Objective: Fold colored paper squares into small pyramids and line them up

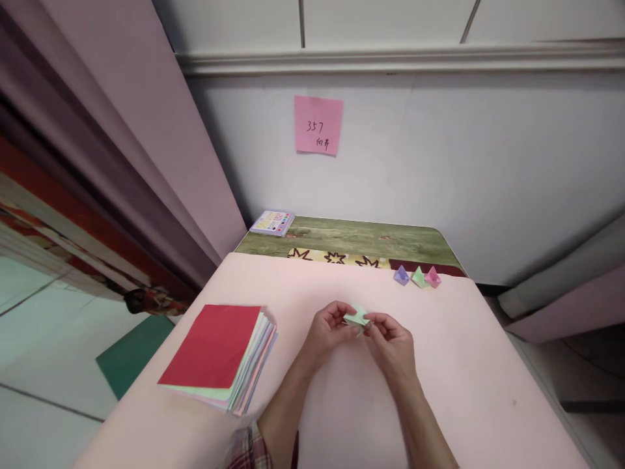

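Both my hands meet over the middle of the pink table (454, 365). My left hand (328, 332) and my right hand (390, 343) pinch a small pale green folded paper piece (356, 317) between their fingertips, just above the tabletop. Left of my hands lies a stack of coloured paper sheets (219, 355) with a red sheet on top. Three small folded paper shapes stand in a row at the far edge: a purple one (401, 275), a green one (418, 277) and a pink one (432, 277).
A pack of paper with a colourful cover (272, 223) lies on the green-patterned surface (371, 238) by the wall. A pink note (318, 125) with handwriting is stuck to the wall. A green sheet (131, 352) lies on the floor at the left.
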A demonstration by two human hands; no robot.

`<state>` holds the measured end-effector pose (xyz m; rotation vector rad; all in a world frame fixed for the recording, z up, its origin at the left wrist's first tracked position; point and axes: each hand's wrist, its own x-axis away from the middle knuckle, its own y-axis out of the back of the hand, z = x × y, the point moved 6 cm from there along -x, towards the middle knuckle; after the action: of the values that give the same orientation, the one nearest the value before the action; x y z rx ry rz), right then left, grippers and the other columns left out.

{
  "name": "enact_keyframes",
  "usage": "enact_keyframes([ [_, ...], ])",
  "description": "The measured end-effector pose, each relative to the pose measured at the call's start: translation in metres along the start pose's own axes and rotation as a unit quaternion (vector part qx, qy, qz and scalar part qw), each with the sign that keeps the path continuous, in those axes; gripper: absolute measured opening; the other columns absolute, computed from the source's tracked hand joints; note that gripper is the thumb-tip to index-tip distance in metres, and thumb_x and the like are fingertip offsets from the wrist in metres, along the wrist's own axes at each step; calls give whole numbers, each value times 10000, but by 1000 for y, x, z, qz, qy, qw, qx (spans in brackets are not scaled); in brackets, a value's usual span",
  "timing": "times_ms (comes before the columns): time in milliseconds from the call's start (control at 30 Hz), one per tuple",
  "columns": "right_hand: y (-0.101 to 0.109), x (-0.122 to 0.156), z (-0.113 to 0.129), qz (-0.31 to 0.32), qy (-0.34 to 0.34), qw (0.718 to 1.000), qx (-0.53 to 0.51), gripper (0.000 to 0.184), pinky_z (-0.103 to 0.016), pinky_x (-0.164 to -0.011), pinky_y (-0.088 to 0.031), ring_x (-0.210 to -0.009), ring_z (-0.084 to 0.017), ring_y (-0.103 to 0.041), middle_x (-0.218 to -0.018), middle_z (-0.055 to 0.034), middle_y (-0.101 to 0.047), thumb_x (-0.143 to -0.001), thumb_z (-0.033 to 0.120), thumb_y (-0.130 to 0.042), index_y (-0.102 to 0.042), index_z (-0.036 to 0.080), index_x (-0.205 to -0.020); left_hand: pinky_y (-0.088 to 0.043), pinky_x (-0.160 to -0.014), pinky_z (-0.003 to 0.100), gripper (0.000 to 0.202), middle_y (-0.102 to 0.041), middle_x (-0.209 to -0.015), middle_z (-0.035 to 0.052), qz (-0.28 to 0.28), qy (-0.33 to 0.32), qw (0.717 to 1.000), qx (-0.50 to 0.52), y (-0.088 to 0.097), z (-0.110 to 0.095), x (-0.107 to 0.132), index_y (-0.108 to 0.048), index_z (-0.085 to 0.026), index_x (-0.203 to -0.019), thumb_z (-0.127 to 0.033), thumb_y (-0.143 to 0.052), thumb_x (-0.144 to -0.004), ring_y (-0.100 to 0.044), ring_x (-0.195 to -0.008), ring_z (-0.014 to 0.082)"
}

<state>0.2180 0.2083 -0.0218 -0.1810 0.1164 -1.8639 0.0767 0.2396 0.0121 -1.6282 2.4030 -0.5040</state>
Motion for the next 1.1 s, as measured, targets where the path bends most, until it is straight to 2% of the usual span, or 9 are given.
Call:
enact_keyframes([
  [267,-8,5,16,-9,21,1000,18,261,-280,-614,-529,-648,-163,-622,-731,-33,-687,-727,428,-727,-679,180,-791,-428,-591,205,247,-607,-671,-8,-75,-25,994,-73,14,10,-7,-614,-137,-724,-339,-757,-709,-547,-613,96],
  [367,-8,5,12,-34,22,999,-8,302,-271,-592,-526,-637,-153,-618,-741,-27,-674,-710,440,-746,-648,186,-842,-449,-586,207,272,-613,-671,-16,-94,-23,994,-55,14,11,-6,-578,-153,-743,-339,-768,-688,-566,-601,101],
  [533,-7,3,4,-45,-2,999,-6,369,-263,-585,-520,-644,-155,-621,-753,-38,-673,-706,446,-756,-637,177,-929,-501,-605,251,384,-677,-708,-2,-93,6,995,-20,12,16,-5,-561,-182,-974,-321,-769,-683,-620,-605,138],
  [667,-9,4,-1,-16,-33,999,16,354,-259,-576,-507,-639,-158,-613,-765,-54,-692,-728,459,-734,-669,166,-916,-505,-616,248,276,-690,-729,29,-89,16,995,-40,12,18,-5,-637,-147,-890,-320,-750,-706,-625,-620,138],
  [800,-6,5,0,-30,-22,998,47,325,-251,-551,-487,-602,-148,-587,-744,-47,-696,-744,464,-713,-697,167,-876,-504,-599,248,215,-702,-736,46,-104,-1,991,-86,12,15,-3,-703,-146,-845,-335,-716,-743,-626,-638,152],
  [967,-4,5,5,-44,-10,995,85,347,-264,-556,-494,-599,-164,-593,-729,-45,-703,-734,498,-704,-728,174,-855,-533,-668,300,212,-736,-842,81,-128,-41,974,-184,11,6,1,-763,-179,-885,-340,-687,-769,-660,-738,212],
  [1100,-4,5,6,-43,-8,993,108,359,-258,-544,-482,-584,-161,-575,-714,-40,-693,-735,518,-693,-728,178,-846,-524,-766,317,165,-743,-897,79,-129,-72,967,-209,8,-1,2,-776,-218,-869,-312,-701,-756,-669,-825,235],
])
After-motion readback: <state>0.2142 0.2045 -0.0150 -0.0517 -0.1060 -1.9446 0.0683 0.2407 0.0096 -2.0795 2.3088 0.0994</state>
